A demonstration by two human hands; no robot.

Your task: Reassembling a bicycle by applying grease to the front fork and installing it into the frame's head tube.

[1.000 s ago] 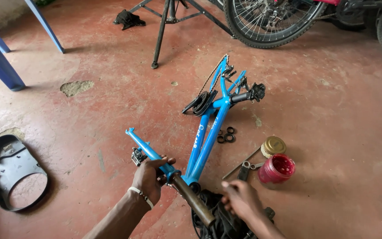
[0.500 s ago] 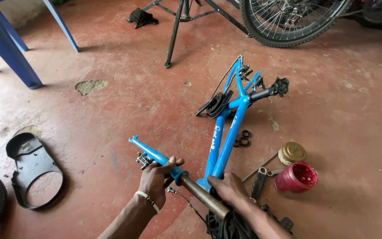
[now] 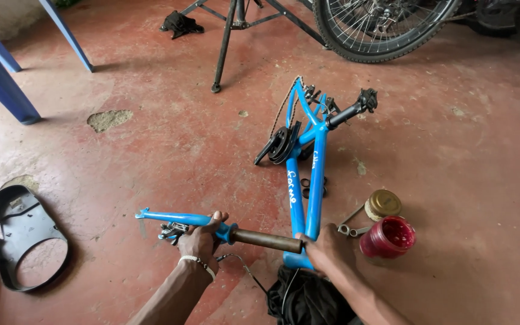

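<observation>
Item: small blue metal bicycle frame (image 3: 315,180), lying flat on the red-brown concrete floor (image 3: 151,138), its long tubes running from 6 o'clock up toward 12 o'clock at centre of view. Black crank and chainring (image 3: 279,144) at its 9 o'clock side; black seat post (image 3: 351,109) jutting toward 2 o'clock.

Item: blue fork with a rusty brown steerer tube (image 3: 224,227), lying crosswise, blades pointing to 9 o'clock, steerer end reaching the head tube of the frame at 3 o'clock.

Left hand (image 3: 201,239): closed around the fork at the crown, beaded band on the wrist.

Right hand (image 3: 327,248): fingers wrapped over the lower end of the frame where the steerer meets it.

Nearby, 3 o'clock of the right hand: open red round tin (image 3: 389,237); just beyond it toward 12 o'clock, its gold-coloured round lid (image 3: 383,204); between tin and frame, a metal spanner (image 3: 349,227), partly hidden.

Below the hands, 6 o'clock: black cloth bundle (image 3: 308,298).

Far 9 o'clock: black plastic chain guard with a round opening (image 3: 24,235).

At 12 o'clock: black metal repair stand legs (image 3: 224,42); at 1 o'clock, spoked bicycle wheel with black tyre (image 3: 380,27). At 10 o'clock: blue furniture legs (image 3: 1,78).
</observation>
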